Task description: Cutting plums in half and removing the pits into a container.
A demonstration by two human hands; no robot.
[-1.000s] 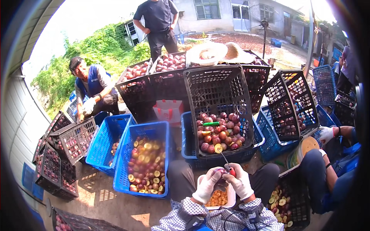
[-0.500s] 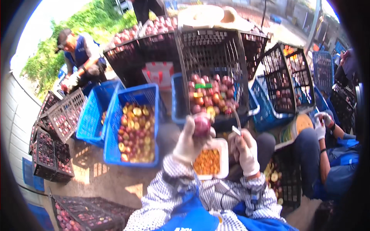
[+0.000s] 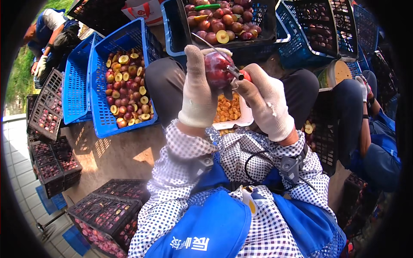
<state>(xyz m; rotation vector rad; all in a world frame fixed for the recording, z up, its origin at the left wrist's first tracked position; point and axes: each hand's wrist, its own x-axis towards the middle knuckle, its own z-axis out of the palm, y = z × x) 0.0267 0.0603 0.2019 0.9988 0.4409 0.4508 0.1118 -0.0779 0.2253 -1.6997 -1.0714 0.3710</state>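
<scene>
My left hand [image 3: 198, 86], in a white knit glove, is wrapped around a dark red plum [image 3: 214, 69] with the thumb raised. My right hand [image 3: 269, 101], gloved the same way, grips a small knife [image 3: 234, 72] with a thin, slightly curved metal blade and a red end. That blade lies across the plum's upper right side; whether it has cut in, I cannot tell. Below and between my hands, a white tub [image 3: 246, 117] holds orange-yellow pieces, partly hidden by my gloves and sleeves.
A blue crate [image 3: 98, 109] of whole and halved plums stands to the left. Ahead, a black crate [image 3: 262, 43] holds plums and a green strip-like object [image 3: 207, 7]. Stacked plum crates [image 3: 107, 206] sit at lower left. Co-workers sit at far left and right [image 3: 361, 124].
The view has tilted downward. My hands have come together, and the knife, held apart from the plum before, is now against it.
</scene>
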